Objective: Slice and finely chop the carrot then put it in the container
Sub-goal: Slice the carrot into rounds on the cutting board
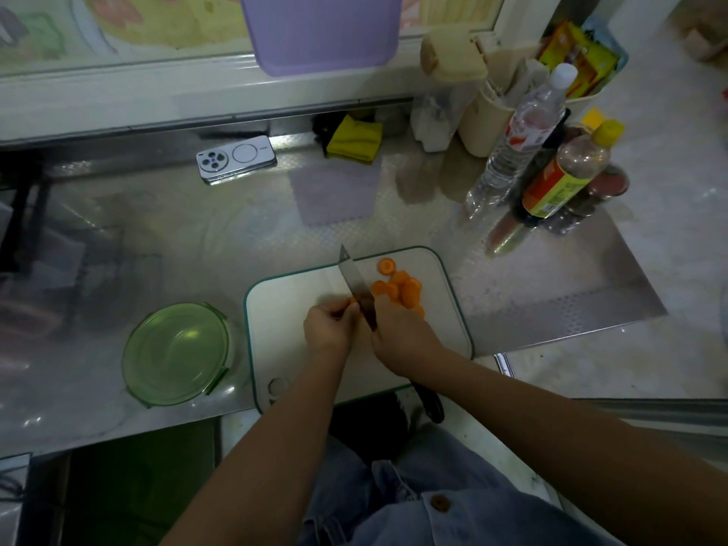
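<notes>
- Patterned stainless-steel counter [197, 238] was seen from above, backed by a pale window frame against which a lilac plastic board [321, 29] was leaned.
- A white rectangular cutting board with a teal rim [275, 309] was laid near the front edge of the counter.
- A short orange carrot stub [350, 301] was pinched on the board by the fingertips of the left hand [329, 329] (little of it could be made out past the fingers).
- A steel-bladed kitchen knife [356, 283] was gripped by the right hand [402, 336], whose fingers were curled round it. The blade was set just beside the stub, and the tip was pointed away from the person.
- A loose heap of round orange carrot slices [400, 289] was spread on the board to the right of the blade, with one slice lying apart at the far side.
- A round translucent green container with side clips [175, 352] was placed on the counter just left of the board.
- A silver phone [236, 159] and a folded yellow cloth [354, 143] were left at the back of the counter. A clear plastic water bottle [516, 143] and a dark sauce bottle with a yellow cap [567, 171] were stood at the far right.
</notes>
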`<state>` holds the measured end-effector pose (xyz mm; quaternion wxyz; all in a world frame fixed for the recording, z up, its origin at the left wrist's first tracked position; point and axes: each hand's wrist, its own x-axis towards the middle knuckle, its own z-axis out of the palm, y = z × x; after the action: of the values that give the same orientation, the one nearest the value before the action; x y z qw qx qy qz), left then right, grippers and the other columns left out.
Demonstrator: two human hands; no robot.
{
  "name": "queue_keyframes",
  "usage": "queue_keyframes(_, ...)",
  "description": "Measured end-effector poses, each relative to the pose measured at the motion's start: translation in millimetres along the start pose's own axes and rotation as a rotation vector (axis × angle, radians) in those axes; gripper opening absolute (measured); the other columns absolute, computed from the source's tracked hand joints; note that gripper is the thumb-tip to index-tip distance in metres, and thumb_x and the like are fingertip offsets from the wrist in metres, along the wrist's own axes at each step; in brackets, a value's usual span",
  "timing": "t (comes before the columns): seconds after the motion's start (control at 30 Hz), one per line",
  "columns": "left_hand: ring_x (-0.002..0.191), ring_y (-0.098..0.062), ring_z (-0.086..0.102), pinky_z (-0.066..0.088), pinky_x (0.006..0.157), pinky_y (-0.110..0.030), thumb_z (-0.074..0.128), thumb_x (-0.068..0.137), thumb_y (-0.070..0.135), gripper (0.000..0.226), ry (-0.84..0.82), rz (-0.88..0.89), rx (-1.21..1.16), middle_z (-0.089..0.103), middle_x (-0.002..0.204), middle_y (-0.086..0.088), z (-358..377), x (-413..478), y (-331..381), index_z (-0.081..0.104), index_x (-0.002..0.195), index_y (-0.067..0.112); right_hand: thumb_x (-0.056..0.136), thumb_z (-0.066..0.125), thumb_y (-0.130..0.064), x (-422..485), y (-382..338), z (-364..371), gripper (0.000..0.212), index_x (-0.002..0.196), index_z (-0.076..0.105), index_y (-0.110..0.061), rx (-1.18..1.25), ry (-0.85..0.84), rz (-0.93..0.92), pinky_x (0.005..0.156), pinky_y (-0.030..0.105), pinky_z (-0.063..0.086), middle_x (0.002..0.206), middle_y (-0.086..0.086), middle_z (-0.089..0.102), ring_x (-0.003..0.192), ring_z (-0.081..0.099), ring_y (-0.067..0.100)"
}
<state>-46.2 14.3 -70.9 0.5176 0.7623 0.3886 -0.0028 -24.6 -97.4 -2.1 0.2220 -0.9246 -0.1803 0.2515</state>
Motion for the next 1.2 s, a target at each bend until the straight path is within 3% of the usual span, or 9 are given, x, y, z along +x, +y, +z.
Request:
queue_keyframes(0.17,0.101,-0.028,0.065,0.047,0.085,-0.028,0.068,0.087,0.022,0.025,0.007,-0.002,0.042,0.071,0.105,-0.014,1.4,0.4,1.6,0.073,0.107,0.009,0.095,0.044,-0.015,3.2,-4.0,4.4,0.039,0.132,0.036,-0.007,-0.046,0.023,-0.001,0.067,0.033,0.039,0.120,0.016,0.054,0.102,0.057,0.032)
queue_keyframes(0.37,0.099,-0.028,0.066,0.048,0.085,-0.028,0.068,0.086,0.023,0.025,0.013,-0.033,0.054,0.072,0.104,-0.014,1.7,1.0,5.7,0.073,0.106,0.009,0.097,0.042,-0.020,26.4,-8.0,13.7,0.017,0.109,0.044,-0.007,-0.018,0.042,0.023,0.046,0.028,0.021,0.102,0.014,0.056,0.079,0.053,0.027)
queue_keyframes(0.47,0.098,-0.027,0.067,0.050,0.087,-0.030,0.069,0.086,0.024,0.024,0.020,-0.047,0.047,0.072,0.103,-0.013,2.3,0.5,6.7,0.074,0.105,0.010,0.096,0.042,-0.019,31.9,-6.6,13.5,0.019,0.110,0.043,-0.006,-0.006,0.028,0.024,0.046,0.029,0.020,0.104,0.014,0.055,0.074,0.044,0.021)
queue_keyframes(0.57,0.096,-0.026,0.067,0.052,0.085,-0.031,0.069,0.085,0.027,0.023,0.025,-0.050,0.038,0.073,0.101,-0.012,2.2,1.4,5.5,0.075,0.103,0.013,0.099,0.041,-0.023,27.6,-2.5,13.8,0.020,0.109,0.044,-0.007,0.027,0.037,0.012,0.047,0.029,0.023,0.101,0.015,0.057,0.072,0.048,0.022)
queue_keyframes(0.7,0.099,-0.027,0.066,0.050,0.087,-0.030,0.067,0.088,0.025,0.024,0.005,-0.048,0.041,0.072,0.104,-0.012,0.8,3.7,5.9,0.074,0.106,0.011,0.099,0.039,-0.021,11.8,0.2,11.2,0.033,0.127,0.040,-0.005,0.010,0.014,-0.023,0.065,0.038,0.044,0.110,0.019,0.058,0.093,0.058,0.033)
queue_keyframes(0.8,0.099,-0.027,0.066,0.047,0.085,-0.027,0.067,0.088,0.023,0.024,-0.006,-0.042,0.039,0.072,0.104,-0.013,0.6,2.4,5.7,0.073,0.107,0.010,0.097,0.040,-0.017,5.5,1.0,11.1,0.040,0.135,0.034,-0.006,0.000,0.008,-0.033,0.068,0.036,0.042,0.114,0.018,0.056,0.098,0.057,0.034)
queue_keyframes(0.93,0.097,-0.027,0.066,0.045,0.080,-0.022,0.066,0.089,0.024,0.023,-0.005,-0.051,0.037,0.072,0.102,-0.014,0.4,3.7,4.8,0.073,0.106,0.010,0.099,0.039,-0.019,14.9,1.6,18.9,0.031,0.127,0.039,-0.006,-0.002,0.041,-0.034,0.057,0.032,0.034,0.105,0.018,0.060,0.088,0.060,0.032)
queue_keyframes(1.07,0.100,-0.028,0.066,0.050,0.088,-0.029,0.066,0.088,0.023,0.023,-0.006,-0.061,0.036,0.072,0.104,-0.013,1.0,3.6,5.6,0.073,0.106,0.011,0.100,0.039,-0.023,25.6,2.1,27.3,0.023,0.112,0.045,-0.004,-0.008,0.083,-0.027,0.046,0.030,0.019,0.101,0.018,0.058,0.076,0.054,0.028)
queue_keyframes(1.2,0.099,-0.028,0.066,0.049,0.086,-0.028,0.067,0.088,0.024,0.024,0.014,-0.049,0.037,0.072,0.104,-0.013,-0.1,1.2,5.0,0.073,0.106,0.011,0.100,0.040,-0.027,28.7,2.2,30.0,0.024,0.107,0.046,-0.005,0.035,0.093,-0.016,0.056,0.035,0.032,0.098,0.016,0.057,0.080,0.057,0.032)
